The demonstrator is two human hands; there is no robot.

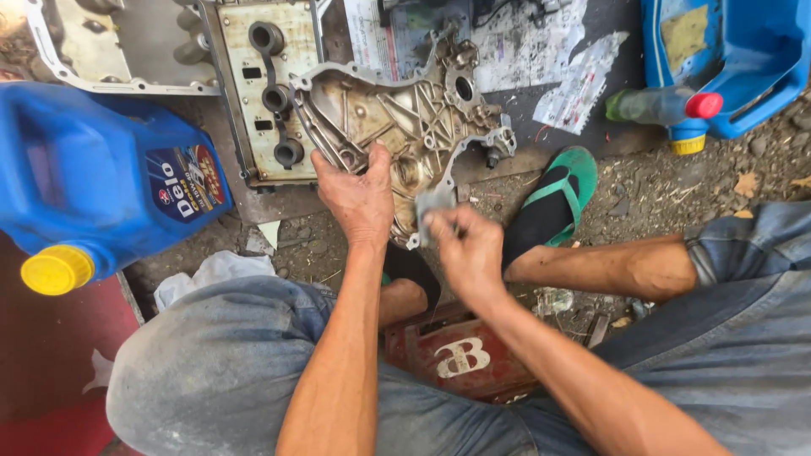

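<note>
A cast aluminium engine cover (pixel 405 118) with ribs and round holes lies tilted on the ground in front of me. My left hand (pixel 359 198) grips its near edge, fingers spread over the metal. My right hand (pixel 463 245) pinches a small grey piece of abrasive paper or cloth (pixel 432 203) and presses it against the cover's lower edge. The hand is blurred. I sit low with my knees apart, in dusty blue jeans.
A blue oil jug with a yellow cap (pixel 93 186) stands at the left. A flat valve cover (pixel 270 84) and an oil pan (pixel 118 42) lie behind. Another blue jug (pixel 743 59), a bottle (pixel 663 105), a green sandal (pixel 553 198) and a red crate (pixel 460 355) surround me.
</note>
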